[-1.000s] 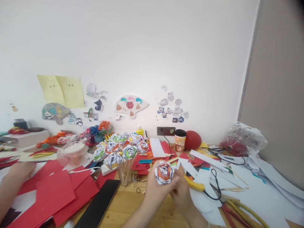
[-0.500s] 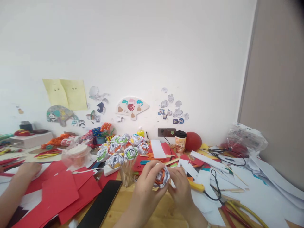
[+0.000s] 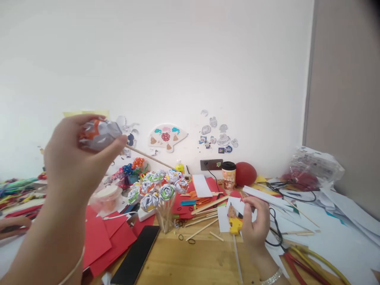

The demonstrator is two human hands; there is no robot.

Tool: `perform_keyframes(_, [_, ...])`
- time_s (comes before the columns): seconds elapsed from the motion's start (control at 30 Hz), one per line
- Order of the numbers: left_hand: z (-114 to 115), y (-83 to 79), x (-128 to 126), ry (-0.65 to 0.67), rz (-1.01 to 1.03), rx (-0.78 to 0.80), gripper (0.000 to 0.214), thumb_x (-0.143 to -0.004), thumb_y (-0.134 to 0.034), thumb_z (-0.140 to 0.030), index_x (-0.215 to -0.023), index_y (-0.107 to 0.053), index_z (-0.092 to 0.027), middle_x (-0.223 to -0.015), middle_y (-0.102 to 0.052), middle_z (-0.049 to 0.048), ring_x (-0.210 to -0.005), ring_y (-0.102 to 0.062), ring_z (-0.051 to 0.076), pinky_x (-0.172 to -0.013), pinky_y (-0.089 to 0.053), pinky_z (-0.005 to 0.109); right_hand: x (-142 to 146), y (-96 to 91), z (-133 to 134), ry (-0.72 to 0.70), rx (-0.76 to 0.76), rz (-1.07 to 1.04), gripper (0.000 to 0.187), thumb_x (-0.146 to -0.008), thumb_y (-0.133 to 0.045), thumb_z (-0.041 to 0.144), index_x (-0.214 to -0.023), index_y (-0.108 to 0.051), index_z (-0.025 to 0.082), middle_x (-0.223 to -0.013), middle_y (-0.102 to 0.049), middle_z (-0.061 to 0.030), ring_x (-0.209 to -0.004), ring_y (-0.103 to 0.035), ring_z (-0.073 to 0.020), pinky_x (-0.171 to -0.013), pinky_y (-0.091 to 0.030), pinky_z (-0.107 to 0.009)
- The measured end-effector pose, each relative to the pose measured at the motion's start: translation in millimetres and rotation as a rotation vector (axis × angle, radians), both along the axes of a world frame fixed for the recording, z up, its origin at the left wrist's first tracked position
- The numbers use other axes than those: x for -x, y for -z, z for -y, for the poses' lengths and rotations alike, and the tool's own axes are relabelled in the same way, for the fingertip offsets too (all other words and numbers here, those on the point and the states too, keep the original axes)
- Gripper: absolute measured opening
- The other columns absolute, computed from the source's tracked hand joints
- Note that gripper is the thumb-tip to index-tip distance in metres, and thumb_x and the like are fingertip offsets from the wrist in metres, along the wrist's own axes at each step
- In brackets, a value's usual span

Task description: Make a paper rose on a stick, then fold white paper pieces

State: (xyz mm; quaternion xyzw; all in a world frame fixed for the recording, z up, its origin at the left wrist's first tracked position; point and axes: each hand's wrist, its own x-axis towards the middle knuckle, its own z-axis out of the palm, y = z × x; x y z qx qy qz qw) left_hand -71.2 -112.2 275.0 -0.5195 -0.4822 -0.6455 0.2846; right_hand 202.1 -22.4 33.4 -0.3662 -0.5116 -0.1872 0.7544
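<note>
My left hand (image 3: 80, 154) is raised at the left, closed around a rolled paper flower (image 3: 103, 133) in white and orange. A thin wooden stick (image 3: 151, 157) runs from the flower down to the right. Low on the right, my right hand (image 3: 257, 221) is curled around the handle side of a yellow glue gun (image 3: 236, 225), hiding the grip. From the gun's back a clear glue stick (image 3: 237, 259) points towards me. Between the hands, several finished paper flowers (image 3: 166, 191) stand on sticks in a clear cup (image 3: 164, 215).
A black slab (image 3: 135, 257) and red paper sheets (image 3: 97, 233) lie at the left, where another person's hand (image 3: 14, 223) shows. Wooden sticks (image 3: 204, 217), a paper coffee cup (image 3: 228, 176), a red balloon (image 3: 246, 174), white paper (image 3: 323, 233) and red-and-yellow-handled pliers (image 3: 299, 257) crowd the right.
Both hands were together around the flower. The left has lifted it up and left, its stick now showing; the right has moved right and taken hold of the glue gun.
</note>
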Motion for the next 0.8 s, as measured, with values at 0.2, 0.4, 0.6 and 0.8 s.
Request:
perform_keyframes(0.2, [-34,-19.3,3,-0.059,-0.029,0.317,0.05,-0.067,-0.068,-0.034,-0.111,-0.056,-0.014,-0.086,-0.06,0.0015,-0.059,-0.052,0.01,-0.068,-0.046,0.031,5,1.2,0,0.039,0.0,0.127,0.011,-0.085,-0.044,0.016,-0.093,-0.052,0.019,-0.084,-0.059,-0.0066,-0.08,-0.054,-0.0206,-0.071,-0.044,-0.037])
perform_keyframes(0.4, [-51,-9.3,11,-0.032,-0.052,0.46,0.054,-0.072,-0.063,-0.04,-0.115,-0.049,-0.011,-0.085,-0.061,0.003,-0.055,-0.054,0.011,-0.064,-0.044,0.027,4,2.3,-3,-0.034,0.06,0.094,0.009,-0.085,-0.045,0.017,-0.089,-0.053,0.019,-0.081,-0.059,-0.0057,-0.078,-0.054,-0.0204,-0.072,-0.045,-0.038])
perform_keyframes(0.6, [-52,-9.9,22,-0.016,-0.008,0.455,0.052,-0.07,-0.065,-0.037,-0.114,-0.05,-0.014,-0.08,-0.061,-0.0005,-0.052,-0.059,0.012,-0.06,-0.044,0.026,54,32.0,-20,-0.625,0.496,0.001,0.025,-0.085,-0.048,0.03,-0.107,-0.051,0.019,-0.102,-0.06,-0.0089,-0.093,-0.058,-0.0204,-0.082,-0.047,-0.037])
perform_keyframes(0.8, [-58,-4.2,21,-0.02,-0.047,0.443,0.052,-0.069,-0.065,-0.04,-0.112,-0.052,-0.014,-0.082,-0.063,-0.0011,-0.055,-0.057,0.011,-0.064,-0.044,0.026,183,23.9,-80,-0.757,1.006,-0.013,0.097,-0.053,-0.078,0.031,-0.134,-0.029,0.011,-0.138,-0.038,-0.0183,-0.127,-0.036,-0.0287,-0.102,-0.032,-0.038])
